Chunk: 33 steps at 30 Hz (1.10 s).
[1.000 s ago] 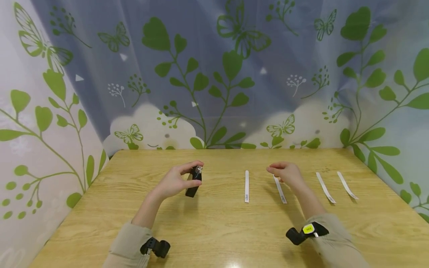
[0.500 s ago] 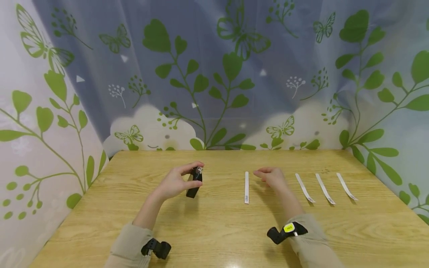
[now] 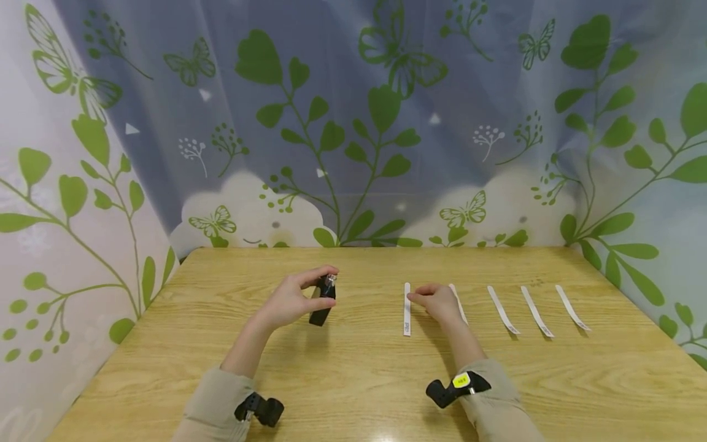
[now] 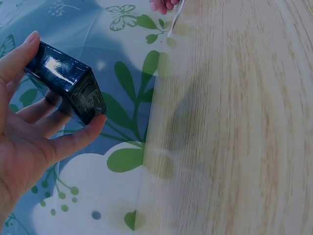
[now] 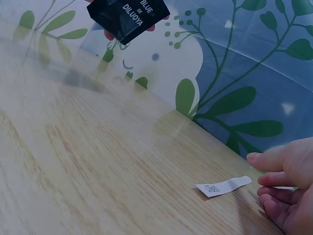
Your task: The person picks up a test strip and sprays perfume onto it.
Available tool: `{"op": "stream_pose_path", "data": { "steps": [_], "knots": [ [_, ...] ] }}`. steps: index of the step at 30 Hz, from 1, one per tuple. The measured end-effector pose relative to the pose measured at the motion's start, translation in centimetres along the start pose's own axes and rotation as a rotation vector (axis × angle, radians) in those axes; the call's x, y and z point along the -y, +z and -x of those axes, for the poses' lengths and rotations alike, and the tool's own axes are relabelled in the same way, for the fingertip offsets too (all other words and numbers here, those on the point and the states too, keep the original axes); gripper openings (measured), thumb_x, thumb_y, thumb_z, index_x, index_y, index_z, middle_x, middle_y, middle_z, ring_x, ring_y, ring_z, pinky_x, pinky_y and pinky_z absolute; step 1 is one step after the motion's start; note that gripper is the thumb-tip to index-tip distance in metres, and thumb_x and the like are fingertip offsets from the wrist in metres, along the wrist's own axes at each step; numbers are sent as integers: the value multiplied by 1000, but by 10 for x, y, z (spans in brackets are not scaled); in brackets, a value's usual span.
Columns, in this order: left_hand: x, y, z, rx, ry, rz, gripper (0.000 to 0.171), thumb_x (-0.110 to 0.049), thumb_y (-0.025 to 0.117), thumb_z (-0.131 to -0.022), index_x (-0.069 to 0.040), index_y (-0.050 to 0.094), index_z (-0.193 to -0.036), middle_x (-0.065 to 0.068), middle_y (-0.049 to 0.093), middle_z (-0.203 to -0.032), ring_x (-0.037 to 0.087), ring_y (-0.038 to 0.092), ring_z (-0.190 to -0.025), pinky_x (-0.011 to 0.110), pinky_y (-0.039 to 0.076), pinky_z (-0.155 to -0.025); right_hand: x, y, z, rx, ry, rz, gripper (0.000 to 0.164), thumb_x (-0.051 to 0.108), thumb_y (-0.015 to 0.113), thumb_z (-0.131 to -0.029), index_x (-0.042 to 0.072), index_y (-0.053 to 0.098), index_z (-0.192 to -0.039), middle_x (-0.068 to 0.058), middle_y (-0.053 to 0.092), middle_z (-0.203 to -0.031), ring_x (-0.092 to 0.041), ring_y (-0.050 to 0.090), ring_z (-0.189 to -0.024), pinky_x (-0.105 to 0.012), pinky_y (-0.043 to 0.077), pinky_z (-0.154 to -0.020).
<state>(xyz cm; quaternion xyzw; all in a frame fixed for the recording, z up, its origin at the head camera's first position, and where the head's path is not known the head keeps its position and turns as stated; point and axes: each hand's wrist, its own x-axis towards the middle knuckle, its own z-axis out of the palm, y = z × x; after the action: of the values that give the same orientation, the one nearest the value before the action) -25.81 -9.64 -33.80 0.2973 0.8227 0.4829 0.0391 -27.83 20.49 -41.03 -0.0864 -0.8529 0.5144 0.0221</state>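
Observation:
My left hand (image 3: 288,302) grips a dark, glossy perfume bottle (image 3: 320,314) tilted above the table. A finger lies over its metallic spray top. In the right wrist view the bottle (image 5: 129,19) bears white lettering, "BLUE DE DILUOYA". My right hand (image 3: 440,302) is at the upper part of the leftmost white paper test strip (image 3: 407,322). Seen from the right wrist, the thumb and fingers (image 5: 274,179) are apart around the strip's far end, and no pinch shows. A printed mark is on the near end of that strip (image 5: 222,187).
A second strip (image 3: 456,294) lies partly hidden behind the right hand. Further right are three more strips, a nearer one (image 3: 501,310), a middle one (image 3: 536,312) and an outer one (image 3: 571,308). The wooden table (image 3: 353,368) meets a patterned curtain (image 3: 353,184) at the back.
My right hand has moved left from the second strip to the leftmost one, uncovering the third strip on the way. The left hand and bottle have hardly moved.

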Motion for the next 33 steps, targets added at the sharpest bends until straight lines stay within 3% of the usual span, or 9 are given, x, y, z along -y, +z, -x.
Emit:
{"op": "stream_pose_path", "data": {
  "steps": [6, 10, 14, 17, 21, 27, 33],
  "knots": [
    [-21, -2, 5, -3, -13, -17, 51, -10, 69, -85, -8, 51, -133, 13, 48, -135, 36, 37, -128, 53, 31, -101, -3, 3, 0, -5, -72, 100, 27, 14, 71, -82, -7, 67, -99, -19, 64, -100, -28, 58, -91, -37, 49, -75],
    [-18, -2, 4, -9, -11, -19, 51, -10, 69, -85, -9, 51, -133, 13, 49, -134, 36, 38, -127, 54, 31, -101, -2, 5, 1, -3, -89, 153, 28, 15, 73, -80, -6, 67, -97, -16, 65, -94, -27, 58, -86, -37, 48, -73],
    [2, 0, -2, -17, -3, -4, 53, -15, 70, -84, -14, 51, -134, 9, 49, -135, 33, 37, -129, 53, 31, -101, -3, 7, 1, -12, -85, 195, 25, 16, 74, -79, -4, 67, -92, -12, 64, -88, -23, 57, -78, -34, 47, -68],
    [-2, 0, -1, -18, -2, -2, 54, -16, 70, -84, -14, 51, -134, 9, 49, -135, 33, 36, -129, 53, 31, -101, -4, 9, 2, -23, -91, 198, 22, 15, 75, -78, -3, 66, -87, -10, 62, -83, -22, 55, -74, -34, 46, -65],
    [-22, -2, 5, -14, 2, -10, 52, -10, 69, -85, -7, 50, -133, 13, 49, -134, 35, 37, -128, 53, 31, -101, -3, 12, 3, -36, -105, 201, 20, 12, 76, -76, -3, 66, -83, -10, 62, -79, -21, 54, -71, -34, 46, -64],
    [-19, 0, 4, 0, 34, -21, 52, -10, 69, -85, -6, 50, -133, 13, 49, -134, 33, 37, -128, 51, 30, -103, -3, 14, 4, -53, -157, 243, 18, 8, 77, -74, -5, 66, -80, -11, 62, -79, -23, 55, -71, -36, 48, -64],
    [-18, 0, 3, 1, 31, -14, 52, -10, 69, -85, -7, 50, -133, 13, 48, -135, 33, 36, -129, 52, 28, -104, 0, 13, 4, -46, -138, 263, 16, 5, 76, -73, -6, 67, -80, -13, 64, -81, -25, 57, -75, -37, 48, -66]
  ]
}}
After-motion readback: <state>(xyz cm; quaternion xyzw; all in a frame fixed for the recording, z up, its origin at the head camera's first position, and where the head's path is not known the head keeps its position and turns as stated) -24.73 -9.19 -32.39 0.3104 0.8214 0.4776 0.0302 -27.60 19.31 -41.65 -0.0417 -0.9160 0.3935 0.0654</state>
